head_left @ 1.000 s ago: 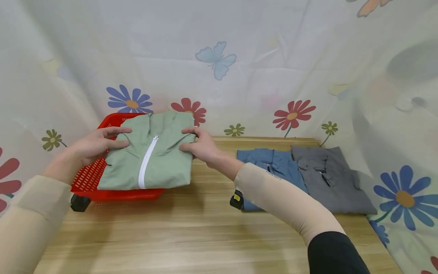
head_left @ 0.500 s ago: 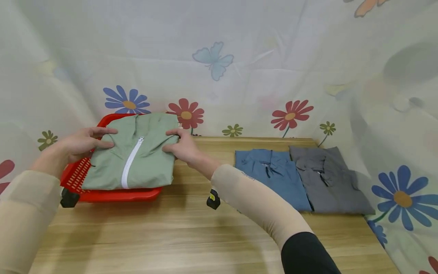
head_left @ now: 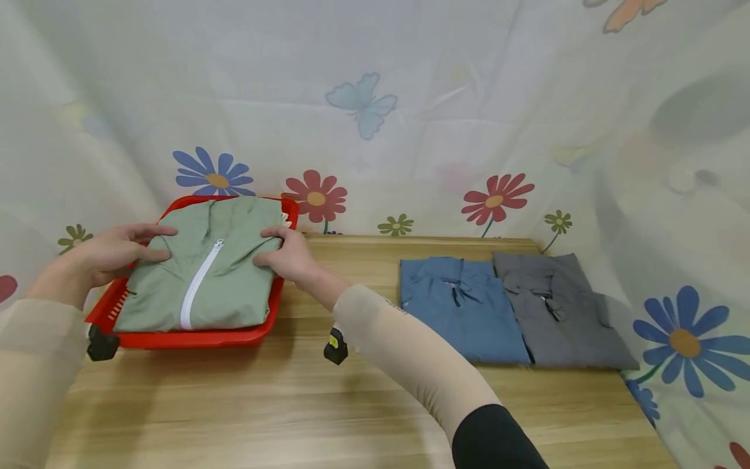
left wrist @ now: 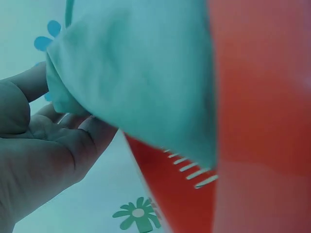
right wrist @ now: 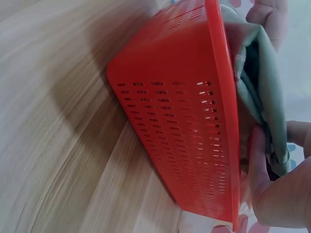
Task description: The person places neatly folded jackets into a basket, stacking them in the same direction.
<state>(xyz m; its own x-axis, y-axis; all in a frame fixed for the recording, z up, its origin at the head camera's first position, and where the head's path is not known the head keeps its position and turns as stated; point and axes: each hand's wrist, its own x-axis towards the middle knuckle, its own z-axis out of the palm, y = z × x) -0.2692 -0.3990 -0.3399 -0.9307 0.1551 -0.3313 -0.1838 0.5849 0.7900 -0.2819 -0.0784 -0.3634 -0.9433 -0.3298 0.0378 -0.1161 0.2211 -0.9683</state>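
A folded pale green jacket with a white zipper lies level over the mouth of the red basket, inside its rim in the head view. My left hand grips its left edge, thumb on top and fingers beneath the cloth. On the opposite edge my right hand pinches the fabric, with fingers on both sides of the folded layers. From the right wrist, the jacket's edge shows right at the basket's rim. Whatever lies under the jacket is hidden.
A folded blue garment and a folded grey garment lie side by side on the wooden table at the right. A flower-printed curtain hangs behind the table and along its sides.
Both hands have carried the green jacket leftward and down, from overhanging the basket's right side to sitting within its rim. The blue and grey garments have stayed put.
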